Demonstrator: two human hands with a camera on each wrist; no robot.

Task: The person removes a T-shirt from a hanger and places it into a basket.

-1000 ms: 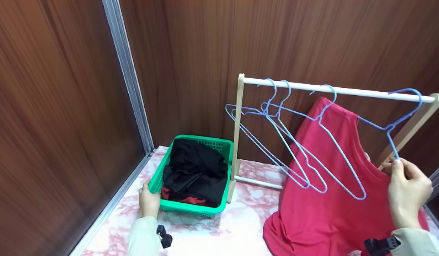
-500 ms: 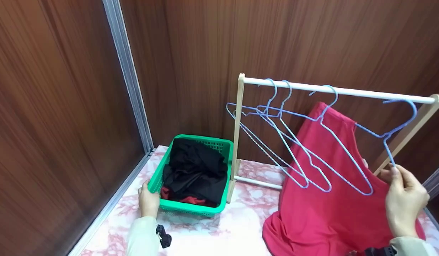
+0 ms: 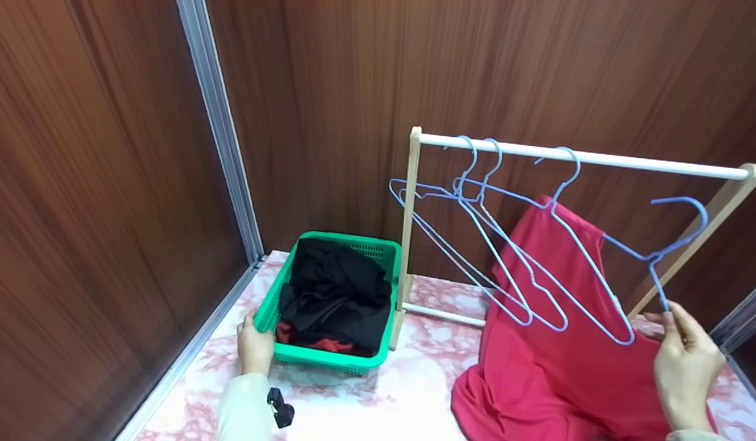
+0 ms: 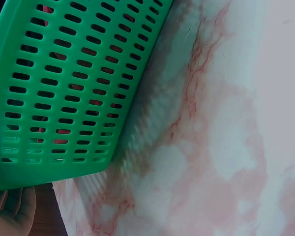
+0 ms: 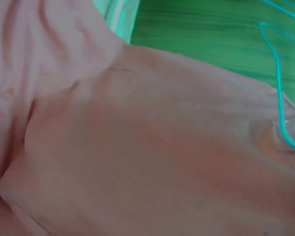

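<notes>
In the head view my left hand point(image 3: 255, 350) grips the near-left corner of a green plastic basket point(image 3: 325, 357). Black clothes point(image 3: 341, 288) fill the basket, with a bit of red cloth point(image 3: 332, 345) under them. On the right, my right hand point(image 3: 688, 364) pinches the shoulder wire of a blue wire hanger point(image 3: 652, 257). A red sleeveless garment point(image 3: 537, 383) hangs from this hanger, its lower part bunched on the table. The hook stands below the white bar, apart from it. In the right wrist view, the garment point(image 5: 162, 147) looks pinkish and hides the right hand.
A small rack carries a white rail point(image 3: 647, 162) between wooden posts point(image 3: 407, 239). Several blue hangers point(image 3: 475, 211) hang on it without clothes, partly overlapping the red garment. Wood-grain panels point(image 3: 329, 122) stand behind and left. The table point(image 3: 408, 398) has a pink marble pattern.
My right hand has moved down and slightly left with the hanger and red garment. The hook, which overlapped the rail before, is now below it. The left hand and basket hardly moved.
</notes>
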